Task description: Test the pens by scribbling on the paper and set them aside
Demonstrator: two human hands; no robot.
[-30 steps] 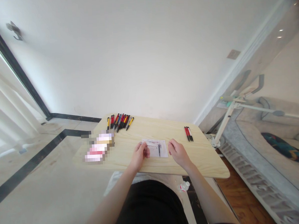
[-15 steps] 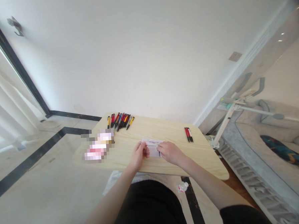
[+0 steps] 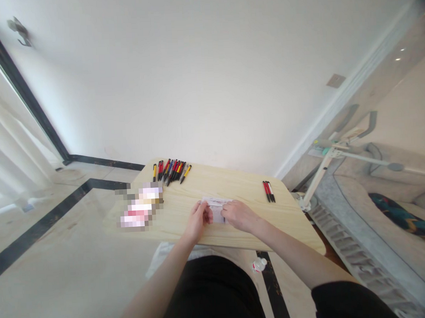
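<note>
A small, pale, partly see-through sheet or bag (image 3: 218,213) is held between my hands over the near middle of the table. My left hand (image 3: 199,217) pinches its left end, fingers curled. On the right end, my right hand (image 3: 238,215) is closed, knuckles up. A thin dark line shows beside the right fingertips; I cannot make out what it is. Towards the back left lies a pile of pens (image 3: 173,171) in red, yellow, blue and black. A few red and white pens (image 3: 268,191) lie side by side to the right.
The light wooden table (image 3: 231,184) stands near a white wall. A pixelated pinkish patch (image 3: 141,208) covers its left side. On the floor in front is a clear plastic bottle (image 3: 260,264). Exercise equipment (image 3: 320,179) and a grey sofa (image 3: 364,203) stand at the right.
My right hand has shifted very slightly left along the pale sheet or bag. My left hand stays nearly still, and the view has tilted a little.
</note>
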